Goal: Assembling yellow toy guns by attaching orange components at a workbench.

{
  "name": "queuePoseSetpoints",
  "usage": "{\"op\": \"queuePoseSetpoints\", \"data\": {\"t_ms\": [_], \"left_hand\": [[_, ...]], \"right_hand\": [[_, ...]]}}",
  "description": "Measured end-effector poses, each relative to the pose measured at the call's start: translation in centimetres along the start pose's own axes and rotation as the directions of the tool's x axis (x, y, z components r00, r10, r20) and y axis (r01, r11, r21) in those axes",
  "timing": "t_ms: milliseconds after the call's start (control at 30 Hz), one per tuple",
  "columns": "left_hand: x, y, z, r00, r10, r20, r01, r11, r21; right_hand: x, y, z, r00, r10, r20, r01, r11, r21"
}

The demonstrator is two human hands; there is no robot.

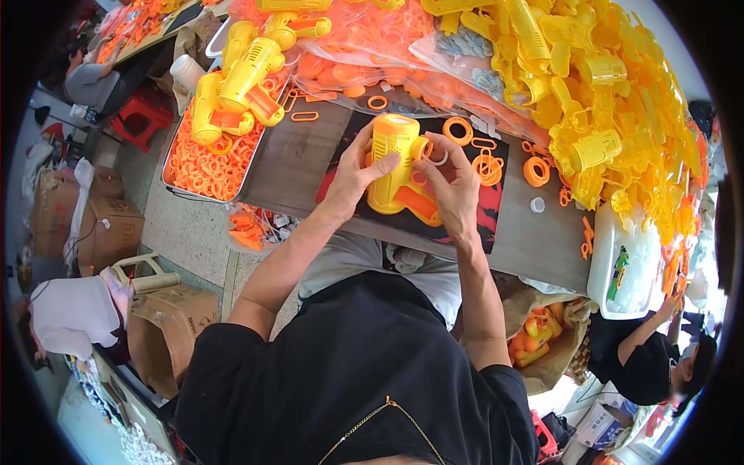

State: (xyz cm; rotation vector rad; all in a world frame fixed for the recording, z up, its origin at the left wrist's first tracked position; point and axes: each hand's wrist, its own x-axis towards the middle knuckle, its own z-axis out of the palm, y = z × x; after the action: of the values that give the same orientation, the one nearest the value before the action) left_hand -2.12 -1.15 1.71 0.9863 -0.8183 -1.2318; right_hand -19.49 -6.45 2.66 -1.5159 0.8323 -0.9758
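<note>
Over the dark mat (496, 147), my left hand (353, 180) is wrapped round a yellow plastic toy gun (394, 147) with a vented barrel and an orange grip piece. The gun's round end faces up. My right hand (457, 182) is closed at its side, with fingers and thumb pinching a thin pale ring (439, 157) beside the orange nozzle ring (421, 147). Whether the pale ring touches the nozzle I cannot tell. Right of my right hand lie several thin orange rings (487, 167) and a thicker orange ring (458, 131).
A metal tray (246, 182) of small orange parts, with yellow toy guns on top, stands at left. Yellow shells (597, 70) are heaped at right above a white bin (604, 271). Bagged orange parts (372, 39) lie at the back. A person (651, 364) sits at far right.
</note>
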Motion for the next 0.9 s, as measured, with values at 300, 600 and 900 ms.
{"op": "queuePoseSetpoints", "data": {"t_ms": [300, 600, 900], "left_hand": [[1.3, -1.4, 1.8, 0.966, 0.259, -0.010, -0.249, 0.936, 0.247], [1.3, -1.5, 2.5, 0.966, 0.257, 0.008, -0.256, 0.962, 0.093], [1.8, -1.3, 1.4, 0.981, 0.194, 0.002, -0.193, 0.977, 0.095]], "right_hand": [[-1.8, 0.3, 1.0, 0.936, -0.346, -0.069, 0.312, 0.902, -0.297], [-3.3, 3.4, 4.3, 0.995, 0.082, -0.054, -0.043, 0.857, 0.513], [-1.9, 3.6, 2.6, 0.984, 0.106, 0.143, -0.176, 0.716, 0.676]]}}
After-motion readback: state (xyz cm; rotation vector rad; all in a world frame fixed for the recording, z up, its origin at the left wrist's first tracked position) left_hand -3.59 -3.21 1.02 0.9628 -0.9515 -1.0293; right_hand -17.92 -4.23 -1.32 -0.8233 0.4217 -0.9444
